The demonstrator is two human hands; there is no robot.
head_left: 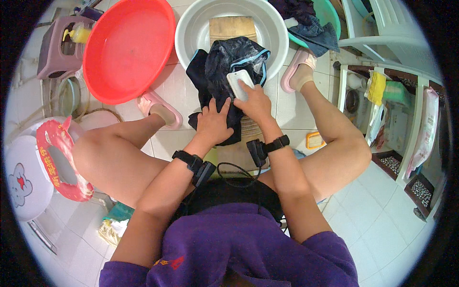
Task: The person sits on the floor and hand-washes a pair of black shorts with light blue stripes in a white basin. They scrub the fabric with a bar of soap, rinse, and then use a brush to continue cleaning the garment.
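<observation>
A black garment (222,60) with light-blue trim, streaked with white suds, lies over a wooden washboard (233,27). The board leans in a pale grey basin (192,36), and its lower end shows between my legs. With fingers spread, my left hand (213,123) presses down on the near part of the cloth. Just to its right, my right hand (256,104) is closed on a white oblong scrub brush (240,80), which rests against the garment. The brush's underside is hidden.
A red basin (129,50) stands at the left, and a green basin (330,19) with dark clothes is at the far right. White shelves (342,91) line the right side. A red-and-white ring-shaped seat (50,158) stands left of my knee. A cable (234,184) links my wrist straps.
</observation>
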